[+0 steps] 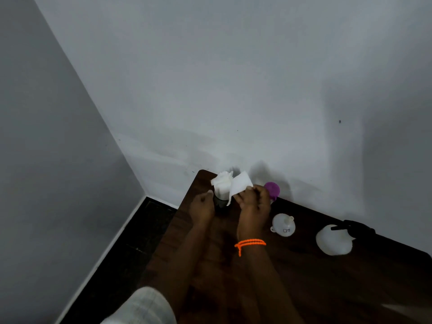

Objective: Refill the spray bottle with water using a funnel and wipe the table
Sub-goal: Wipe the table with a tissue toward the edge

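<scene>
On the dark wooden table (pixel 304 288) a dark holder (pixel 219 202) stuffed with white tissues (pixel 222 181) stands at the far left corner. My left hand (pixel 202 206) grips the holder's side. My right hand (pixel 253 202), with an orange band at the wrist, pinches a single white tissue (pixel 240 184) lifted from the stack. A white funnel (pixel 283 225) lies on the table to the right of my right hand. Farther right lies the white spray bottle (pixel 334 239) on its side, its black trigger head (pixel 355 228) toward the wall.
A bottle with a purple cap (pixel 272 189) stands by the wall behind my right hand. The table sits in a room corner against white walls (pixel 233 90). Dark floor (pixel 112 253) shows past the table's left edge.
</scene>
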`<action>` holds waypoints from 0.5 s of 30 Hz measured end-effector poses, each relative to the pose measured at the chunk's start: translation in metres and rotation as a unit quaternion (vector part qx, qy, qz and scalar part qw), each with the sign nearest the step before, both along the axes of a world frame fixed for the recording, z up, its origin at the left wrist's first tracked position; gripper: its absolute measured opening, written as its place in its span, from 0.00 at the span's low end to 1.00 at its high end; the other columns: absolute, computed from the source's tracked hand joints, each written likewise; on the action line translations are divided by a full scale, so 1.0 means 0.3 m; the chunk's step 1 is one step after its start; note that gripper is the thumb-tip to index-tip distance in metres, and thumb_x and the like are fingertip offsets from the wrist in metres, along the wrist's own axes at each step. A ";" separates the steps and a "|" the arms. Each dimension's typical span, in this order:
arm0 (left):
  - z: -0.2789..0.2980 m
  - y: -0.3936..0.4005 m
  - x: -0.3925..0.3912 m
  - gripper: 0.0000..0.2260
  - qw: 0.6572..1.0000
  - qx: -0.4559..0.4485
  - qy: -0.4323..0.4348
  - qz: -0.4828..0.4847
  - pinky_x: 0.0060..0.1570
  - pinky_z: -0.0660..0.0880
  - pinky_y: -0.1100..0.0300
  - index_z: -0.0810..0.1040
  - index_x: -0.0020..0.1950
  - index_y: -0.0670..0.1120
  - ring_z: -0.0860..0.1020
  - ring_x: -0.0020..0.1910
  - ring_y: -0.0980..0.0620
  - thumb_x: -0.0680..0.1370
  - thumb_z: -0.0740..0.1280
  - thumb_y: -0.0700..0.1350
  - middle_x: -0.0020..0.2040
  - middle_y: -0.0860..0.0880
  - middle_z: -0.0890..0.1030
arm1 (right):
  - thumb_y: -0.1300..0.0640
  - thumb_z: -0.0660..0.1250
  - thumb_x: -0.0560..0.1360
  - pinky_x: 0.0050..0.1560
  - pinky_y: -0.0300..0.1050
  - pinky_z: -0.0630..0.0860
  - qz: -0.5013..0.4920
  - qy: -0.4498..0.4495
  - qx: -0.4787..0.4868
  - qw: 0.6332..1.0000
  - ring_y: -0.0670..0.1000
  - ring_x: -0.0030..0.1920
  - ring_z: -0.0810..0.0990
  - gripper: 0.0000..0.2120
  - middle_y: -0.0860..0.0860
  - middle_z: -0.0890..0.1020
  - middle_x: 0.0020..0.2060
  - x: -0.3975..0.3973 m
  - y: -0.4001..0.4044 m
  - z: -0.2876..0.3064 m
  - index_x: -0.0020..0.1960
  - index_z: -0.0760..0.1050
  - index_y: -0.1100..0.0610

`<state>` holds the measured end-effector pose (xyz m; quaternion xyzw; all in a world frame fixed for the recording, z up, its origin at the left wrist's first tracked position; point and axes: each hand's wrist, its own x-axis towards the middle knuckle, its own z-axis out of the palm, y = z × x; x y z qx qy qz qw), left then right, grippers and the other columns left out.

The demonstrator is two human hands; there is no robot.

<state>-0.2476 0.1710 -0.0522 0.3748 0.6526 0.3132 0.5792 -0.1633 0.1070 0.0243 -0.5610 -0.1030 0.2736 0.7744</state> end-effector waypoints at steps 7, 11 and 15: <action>-0.039 -0.281 -0.106 0.27 0.901 -0.257 -0.348 -0.024 0.50 0.81 0.51 0.82 0.59 0.41 0.84 0.50 0.45 0.79 0.64 0.64 0.54 0.39 0.85 | 0.66 0.57 0.82 0.48 0.56 0.83 -0.003 0.299 -0.014 0.954 0.60 0.46 0.81 0.07 0.60 0.78 0.44 -0.005 -0.234 -0.118 0.50 0.73 0.62; -0.098 -0.337 -0.169 0.05 0.939 -0.244 -0.241 -0.003 0.34 0.81 0.59 0.82 0.50 0.42 0.82 0.41 0.49 0.80 0.68 0.43 0.48 0.41 0.84 | 0.64 0.59 0.81 0.52 0.58 0.80 -0.010 0.366 -0.089 0.926 0.59 0.47 0.80 0.07 0.58 0.76 0.43 -0.030 -0.323 -0.255 0.45 0.72 0.61; -0.130 -0.295 -0.235 0.04 0.979 -0.173 -0.103 -0.042 0.34 0.78 0.59 0.83 0.46 0.45 0.81 0.46 0.46 0.78 0.70 0.37 0.49 0.40 0.83 | 0.63 0.61 0.79 0.45 0.53 0.78 0.016 0.382 -0.153 0.911 0.59 0.48 0.80 0.04 0.59 0.80 0.48 -0.063 -0.330 -0.301 0.47 0.74 0.62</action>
